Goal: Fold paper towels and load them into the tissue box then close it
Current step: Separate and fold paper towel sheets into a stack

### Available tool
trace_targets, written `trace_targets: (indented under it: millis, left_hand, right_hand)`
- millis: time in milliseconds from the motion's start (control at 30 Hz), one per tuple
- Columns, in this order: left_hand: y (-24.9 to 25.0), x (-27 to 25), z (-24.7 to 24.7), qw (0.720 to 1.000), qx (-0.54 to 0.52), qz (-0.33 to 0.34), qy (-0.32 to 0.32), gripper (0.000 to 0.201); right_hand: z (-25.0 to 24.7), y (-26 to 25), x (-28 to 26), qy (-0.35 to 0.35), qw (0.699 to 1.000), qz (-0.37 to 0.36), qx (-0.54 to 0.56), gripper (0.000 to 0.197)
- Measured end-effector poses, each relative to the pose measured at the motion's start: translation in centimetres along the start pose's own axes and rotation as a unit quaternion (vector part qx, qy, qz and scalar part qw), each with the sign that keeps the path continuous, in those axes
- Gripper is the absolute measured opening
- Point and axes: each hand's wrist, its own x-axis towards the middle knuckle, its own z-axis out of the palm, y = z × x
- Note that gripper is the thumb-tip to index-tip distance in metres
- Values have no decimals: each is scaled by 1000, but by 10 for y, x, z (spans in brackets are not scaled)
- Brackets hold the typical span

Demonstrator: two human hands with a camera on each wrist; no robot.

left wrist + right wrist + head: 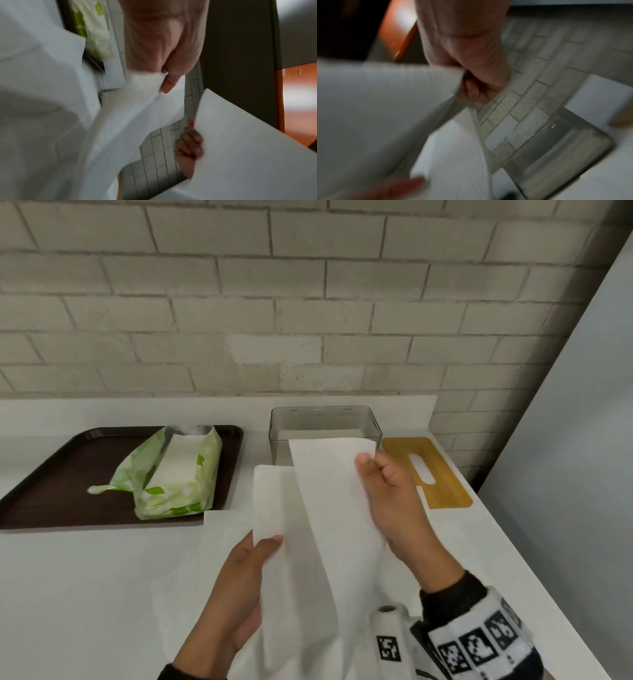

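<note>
I hold a long white paper towel in the air over the white counter. My right hand pinches its upper right edge; the wrist view shows that hand curled on the sheet. My left hand grips the lower left flap, thumb on top, and the wrist view shows the thumb pressed on the towel. Behind the towel stands the open grey transparent tissue box, blurred in the right wrist view. Its wooden lid with a slot lies flat to the right.
A dark brown tray at the left carries an open green and white pack of paper towels. Another white sheet lies flat under my hands. A brick wall backs the counter, and a grey panel bounds it at the right.
</note>
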Motion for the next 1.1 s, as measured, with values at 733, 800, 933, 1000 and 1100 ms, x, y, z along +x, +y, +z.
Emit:
trace_targets:
  millis: [733, 800, 933, 1000, 1100]
  left_hand:
    - [-5, -16, -52, 996, -54, -10, 76, 25]
    - [-7, -17, -58, 995, -58, -9, 86, 26]
    - [-11, -18, -63, 993, -63, -10, 100, 29]
    - [-14, -18, -63, 993, -58, -10, 102, 28]
    - [-17, -17, -61, 993, -56, -14, 103, 28]
  right_hand:
    - [-19, 110, 88, -52, 862, 208, -460, 23]
    - [-21, 123, 95, -108, 817, 262, -503, 23]
    - [-10, 125, 97, -125, 807, 307, -489, 22]
    - [0, 126, 95, -143, 782, 317, -517, 44]
    - [16, 123, 85, -155, 740, 318, -572, 62]
